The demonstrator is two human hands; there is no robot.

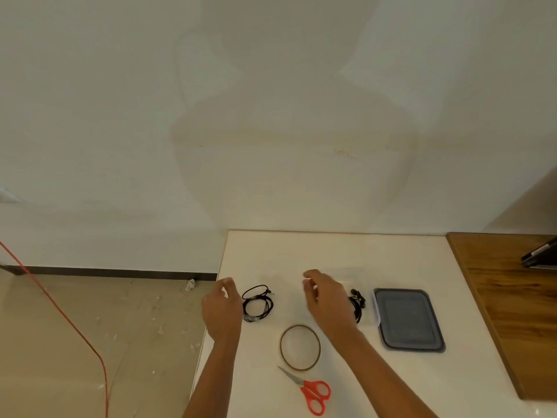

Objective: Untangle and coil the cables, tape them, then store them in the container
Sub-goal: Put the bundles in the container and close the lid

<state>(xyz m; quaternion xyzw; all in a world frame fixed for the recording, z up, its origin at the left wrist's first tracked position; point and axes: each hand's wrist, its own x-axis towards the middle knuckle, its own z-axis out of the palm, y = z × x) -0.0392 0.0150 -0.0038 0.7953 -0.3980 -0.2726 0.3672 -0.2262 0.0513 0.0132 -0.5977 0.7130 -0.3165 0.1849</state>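
My left hand (222,309) hovers over the white table's left edge, thumb and fingers curled close together. Just right of it lies a black cable (257,303), coiled, with a pale band at its lower end. My right hand (327,300) hangs above the table's middle, its fingertips drawn together. Whether a clear strip runs between the two hands is too faint to tell. Partly hidden behind my right hand, a second black cable (358,301) lies in a clear container (349,271). A thin tape roll (300,347) lies flat nearer me.
Red-handled scissors (310,390) lie below the tape roll. A grey lid (408,319) sits right of the container. A wooden top (509,303) with a dark device (539,256) adjoins the table (376,254) on the right. A red cord (75,330) crosses the floor at left.
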